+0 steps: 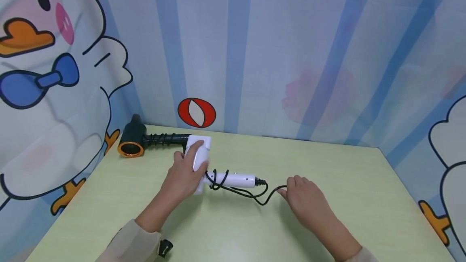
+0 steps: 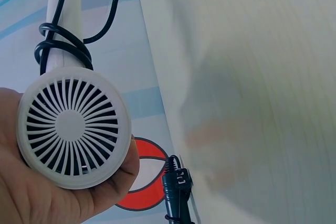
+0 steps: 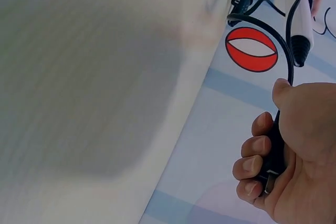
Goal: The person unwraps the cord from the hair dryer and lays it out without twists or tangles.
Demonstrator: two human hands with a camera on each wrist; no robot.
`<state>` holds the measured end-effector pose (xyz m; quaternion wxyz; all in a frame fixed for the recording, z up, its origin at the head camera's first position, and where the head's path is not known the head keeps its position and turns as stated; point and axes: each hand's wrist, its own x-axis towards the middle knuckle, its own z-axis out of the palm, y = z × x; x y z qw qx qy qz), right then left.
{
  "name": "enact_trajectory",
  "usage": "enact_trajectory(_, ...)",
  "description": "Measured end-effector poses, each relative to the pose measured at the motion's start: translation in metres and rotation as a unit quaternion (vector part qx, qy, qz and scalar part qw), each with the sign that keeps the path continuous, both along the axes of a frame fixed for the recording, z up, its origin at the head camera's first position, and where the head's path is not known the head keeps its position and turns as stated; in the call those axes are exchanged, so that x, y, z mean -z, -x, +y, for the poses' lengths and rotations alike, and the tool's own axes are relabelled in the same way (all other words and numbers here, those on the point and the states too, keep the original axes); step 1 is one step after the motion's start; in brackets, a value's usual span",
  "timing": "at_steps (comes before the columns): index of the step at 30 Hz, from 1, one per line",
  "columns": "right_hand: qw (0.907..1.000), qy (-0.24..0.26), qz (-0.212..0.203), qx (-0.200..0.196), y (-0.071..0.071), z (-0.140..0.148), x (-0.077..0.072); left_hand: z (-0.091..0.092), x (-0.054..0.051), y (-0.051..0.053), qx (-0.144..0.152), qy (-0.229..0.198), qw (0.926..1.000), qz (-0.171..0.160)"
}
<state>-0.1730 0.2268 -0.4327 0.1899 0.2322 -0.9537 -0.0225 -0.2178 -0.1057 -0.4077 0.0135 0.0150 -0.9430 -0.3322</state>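
Observation:
My left hand (image 1: pixel 183 176) grips the body of a white hair dryer (image 1: pixel 238 180), fingers curled around it behind the round slotted grille (image 2: pixel 69 124). The dryer's handle points right, with a black cord (image 1: pixel 261 203) looped loosely around it. Leaving the handle's end, the cord runs across to my right hand (image 1: pixel 307 200). In the right wrist view, that hand's fingers are curled around the cord's black plug (image 3: pixel 274 156), with a metal prong showing. The head view hides the plug inside the hand.
At the back left of the pale table (image 1: pixel 291 157) lies a black hair dryer (image 1: pixel 133 132) with an orange rim, its cord wound around the handle. A small black object (image 1: pixel 165 247) sits by the left sleeve. Cartoon-printed curtains (image 1: pixel 269 51) stand behind and beside the table.

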Motion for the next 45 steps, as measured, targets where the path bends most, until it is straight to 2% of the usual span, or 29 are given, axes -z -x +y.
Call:
enact_trajectory(12, 0.9998, -0.005, -0.015, 0.014, 0.017, -0.001, 0.002, -0.004, -0.001, -0.008, -0.009, 0.010, 0.9996, -0.024)
enact_trajectory(30, 0.9990, -0.009, 0.027, 0.034, 0.037, -0.007, 0.003, -0.009, 0.006, -0.012, -0.001, 0.018, 0.9994, -0.030)
enact_trajectory(39, 0.9975, -0.009, 0.024, 0.066, 0.046, -0.010, -0.005, -0.006, 0.007, -0.011, -0.001, 0.018, 0.9994, -0.028)
enact_trajectory(45, 0.9951, 0.016, 0.009, 0.098, 0.050, -0.014, -0.010, -0.004, 0.009, -0.011, 0.000, 0.015, 0.9996, -0.024)
